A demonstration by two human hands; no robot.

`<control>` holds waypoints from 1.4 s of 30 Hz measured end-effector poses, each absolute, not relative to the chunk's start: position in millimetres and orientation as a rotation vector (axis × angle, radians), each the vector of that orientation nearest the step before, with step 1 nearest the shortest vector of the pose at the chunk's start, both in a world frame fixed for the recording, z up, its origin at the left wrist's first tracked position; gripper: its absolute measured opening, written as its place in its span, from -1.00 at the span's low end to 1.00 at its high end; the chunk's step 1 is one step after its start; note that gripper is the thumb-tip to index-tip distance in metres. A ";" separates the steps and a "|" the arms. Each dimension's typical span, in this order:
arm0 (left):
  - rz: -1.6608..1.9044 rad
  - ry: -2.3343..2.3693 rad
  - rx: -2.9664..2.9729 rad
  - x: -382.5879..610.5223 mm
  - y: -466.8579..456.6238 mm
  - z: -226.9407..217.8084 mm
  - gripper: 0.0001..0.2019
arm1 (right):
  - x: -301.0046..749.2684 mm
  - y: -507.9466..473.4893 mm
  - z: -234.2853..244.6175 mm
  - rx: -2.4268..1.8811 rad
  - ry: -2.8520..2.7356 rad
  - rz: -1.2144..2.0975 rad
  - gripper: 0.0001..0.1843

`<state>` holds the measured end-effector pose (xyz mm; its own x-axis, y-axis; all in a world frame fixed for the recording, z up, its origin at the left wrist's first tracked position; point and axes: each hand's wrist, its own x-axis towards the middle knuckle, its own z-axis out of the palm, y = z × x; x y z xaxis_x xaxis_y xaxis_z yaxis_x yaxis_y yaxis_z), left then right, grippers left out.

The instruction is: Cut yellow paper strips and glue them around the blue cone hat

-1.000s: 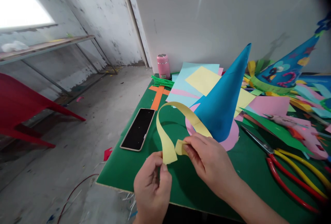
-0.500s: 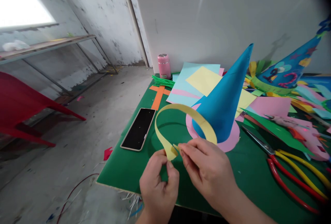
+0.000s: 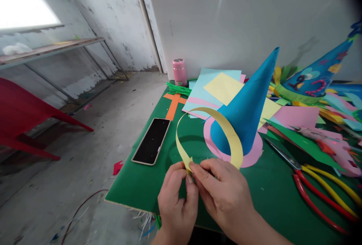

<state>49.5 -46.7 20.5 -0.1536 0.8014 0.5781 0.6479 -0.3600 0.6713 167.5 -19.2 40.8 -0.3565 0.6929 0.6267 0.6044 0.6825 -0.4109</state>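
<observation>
Both my hands pinch a long yellow paper strip (image 3: 226, 128) that curls up into a loop above the green table (image 3: 135, 184). My left hand (image 3: 178, 201) grips one end between thumb and forefinger. My right hand (image 3: 223, 192) pinches the other end right beside it, so the two ends meet at my fingertips. Just behind the loop stands a blue paper cone (image 3: 249, 105) on a pink paper disc (image 3: 251, 154).
A black phone (image 3: 151, 141) lies at the left of the table, with an orange paper cross (image 3: 173, 104), green pipe cleaners (image 3: 177, 88) and a pink bottle (image 3: 179, 72) behind it. Coloured sheets (image 3: 217, 88), a decorated blue cone (image 3: 313, 75) and red-and-yellow scissors (image 3: 319, 188) are to the right.
My hands have come together and the two ends of the yellow strip now meet. The strip has closed from an open arc into a tighter loop.
</observation>
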 end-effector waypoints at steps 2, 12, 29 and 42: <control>1.540 1.673 1.940 49.4 -47.3 19.9 -0.88 | 167.6 -19.2 41.9 -0.999 -2.075 0.126 -0.75; 1.575 1.747 1.877 51.5 -48.5 14.9 -0.88 | 170.7 -16.1 45.8 -1.073 -2.088 0.149 -0.75; 1.495 1.653 1.995 50.8 -46.6 15.3 -0.87 | 167.7 -15.4 47.1 -1.064 -2.158 0.267 -0.72; 1.508 1.625 1.959 52.2 -45.2 16.3 -0.87 | 171.5 -12.2 45.3 -1.047 -2.269 0.445 -0.67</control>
